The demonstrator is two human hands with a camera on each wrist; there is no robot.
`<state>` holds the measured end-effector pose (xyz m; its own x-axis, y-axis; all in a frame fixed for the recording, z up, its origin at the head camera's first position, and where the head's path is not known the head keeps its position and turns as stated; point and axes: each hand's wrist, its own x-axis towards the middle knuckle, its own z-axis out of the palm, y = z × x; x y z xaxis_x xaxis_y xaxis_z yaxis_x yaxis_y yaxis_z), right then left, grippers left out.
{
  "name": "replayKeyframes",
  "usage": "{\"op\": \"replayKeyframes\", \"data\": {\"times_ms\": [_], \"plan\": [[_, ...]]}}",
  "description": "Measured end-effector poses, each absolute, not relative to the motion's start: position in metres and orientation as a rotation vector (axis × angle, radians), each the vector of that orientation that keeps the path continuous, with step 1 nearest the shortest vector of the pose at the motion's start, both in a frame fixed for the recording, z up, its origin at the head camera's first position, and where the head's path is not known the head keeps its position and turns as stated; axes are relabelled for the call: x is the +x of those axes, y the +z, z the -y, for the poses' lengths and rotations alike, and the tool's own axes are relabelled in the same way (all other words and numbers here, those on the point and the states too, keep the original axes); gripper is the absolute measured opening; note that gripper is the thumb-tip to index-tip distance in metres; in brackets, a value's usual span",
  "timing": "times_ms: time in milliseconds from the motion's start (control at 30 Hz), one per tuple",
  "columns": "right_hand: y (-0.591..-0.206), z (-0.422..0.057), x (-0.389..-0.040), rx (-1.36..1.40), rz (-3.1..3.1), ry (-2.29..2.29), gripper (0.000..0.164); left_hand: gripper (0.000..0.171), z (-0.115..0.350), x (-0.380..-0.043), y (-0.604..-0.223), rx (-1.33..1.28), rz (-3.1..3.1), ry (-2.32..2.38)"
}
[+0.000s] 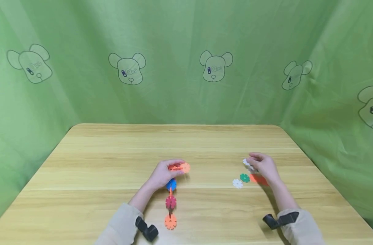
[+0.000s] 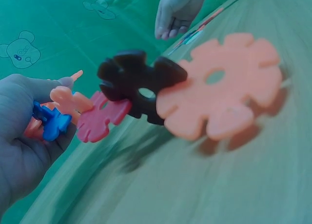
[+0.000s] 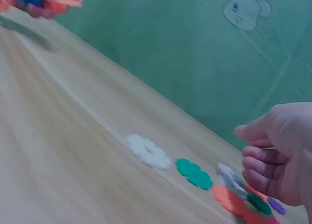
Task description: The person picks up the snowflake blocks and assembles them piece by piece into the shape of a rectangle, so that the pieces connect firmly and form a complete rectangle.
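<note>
My left hand (image 1: 161, 175) grips one end of a chain of slotted plastic snowflake discs, with an orange disc (image 1: 185, 167) sticking out by its fingertips. From there the chain runs toward me through a blue disc (image 1: 171, 184), a pink disc (image 1: 171, 202) and a black disc (image 2: 129, 65). An orange disc (image 2: 229, 99) forms the near end, close over the table. My right hand (image 1: 267, 168) hovers at the loose discs on the right, its fingers loosely curled with nothing visible between them. Under it lie orange discs (image 1: 259, 179) and a grey-white disc (image 3: 230, 181).
Left of the pile, a white disc (image 1: 237, 183) and a green disc (image 1: 244, 177) lie flat on the wooden table (image 1: 113, 143). A purple disc (image 3: 276, 206) shows at the pile's edge. Green curtains (image 1: 174, 102) stand behind and beside the table.
</note>
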<state>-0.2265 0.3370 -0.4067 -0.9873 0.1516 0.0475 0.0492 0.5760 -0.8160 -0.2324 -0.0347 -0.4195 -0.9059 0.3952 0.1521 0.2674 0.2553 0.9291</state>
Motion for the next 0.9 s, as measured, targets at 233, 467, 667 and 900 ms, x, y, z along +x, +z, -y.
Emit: {"op": "replayKeyframes", "data": {"times_ms": [233, 467, 667, 900], "plan": [[-0.412, -0.348, -0.237, -0.17, 2.834, 1.199, 0.052, 0.036, 0.037, -0.234, -0.419, 0.617, -2.374, 1.748], [-0.413, -0.345, -0.244, -0.129, 2.905, 1.114, 0.048, 0.036, 0.037, -0.234, -0.419, 0.637, -2.382, 1.744], [-0.409, -0.345, -0.246, -0.114, 3.012, 1.006, 0.042, 0.035, 0.037, -0.233, -0.418, 0.646, -2.397, 1.746], [-0.405, -0.344, -0.244, -0.104, 3.021, 0.991, 0.037, 0.035, 0.036, -0.234, -0.421, 0.645, -2.41, 1.742]]}}
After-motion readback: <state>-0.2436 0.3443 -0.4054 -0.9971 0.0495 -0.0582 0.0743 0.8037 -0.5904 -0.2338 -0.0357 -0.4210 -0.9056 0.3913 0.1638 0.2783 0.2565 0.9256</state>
